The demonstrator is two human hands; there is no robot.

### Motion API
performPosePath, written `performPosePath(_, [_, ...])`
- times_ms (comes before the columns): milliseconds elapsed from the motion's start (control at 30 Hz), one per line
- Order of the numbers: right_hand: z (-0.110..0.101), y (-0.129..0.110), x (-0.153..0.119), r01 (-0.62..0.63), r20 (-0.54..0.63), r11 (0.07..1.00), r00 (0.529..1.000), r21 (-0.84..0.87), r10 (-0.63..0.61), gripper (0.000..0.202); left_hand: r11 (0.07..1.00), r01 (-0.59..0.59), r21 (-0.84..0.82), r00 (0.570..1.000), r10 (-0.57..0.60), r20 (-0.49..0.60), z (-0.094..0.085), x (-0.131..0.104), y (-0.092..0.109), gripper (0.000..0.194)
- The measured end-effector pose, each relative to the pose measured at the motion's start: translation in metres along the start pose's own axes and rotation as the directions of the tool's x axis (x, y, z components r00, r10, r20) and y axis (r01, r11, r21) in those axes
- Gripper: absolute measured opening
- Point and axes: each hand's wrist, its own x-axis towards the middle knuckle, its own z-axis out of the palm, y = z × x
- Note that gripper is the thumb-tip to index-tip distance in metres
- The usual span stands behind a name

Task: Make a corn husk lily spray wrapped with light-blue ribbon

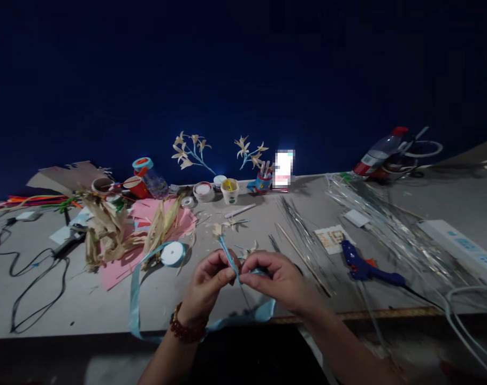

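My left hand (207, 283), a beaded bracelet at its wrist, pinches a flower stem (227, 252) wrapped in light blue ribbon. A small pale flower head (217, 230) tops the stem, and bare wire sticks out below. My right hand (278, 278) is closed beside it, thumb and fingers pinching light blue ribbon (258, 271) against the stem. More ribbon loops below my hands, along the table's front edge, and up to a ribbon spool (173, 253) on the left. Pale petal scraps (249, 247) lie just beyond my fingers.
Dried corn husks (107, 230) lie over pink paper (183, 216) at left. Metal wires (302, 230), a stick (303, 259), a blue glue gun (367, 270) and a power strip (464, 251) lie right. Finished flower branches (195, 155), tubs (229, 192) and a lit phone (282, 170) stand behind.
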Motion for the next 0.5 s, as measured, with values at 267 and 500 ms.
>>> performPosePath(267, [0.002,0.002,-0.002,0.032,0.003,0.999,0.999,-0.024,-0.032,0.019,1.0,0.01,0.008,0.999,-0.01,0.046,-0.004,0.004,0.002,0.019])
performPosePath(500, [0.013,0.017,0.0,-0.016,-0.044,0.992,0.999,0.127,0.022,0.02,0.992,-0.023,-0.123,0.996,0.033,0.077,-0.001,0.012,-0.006,0.019])
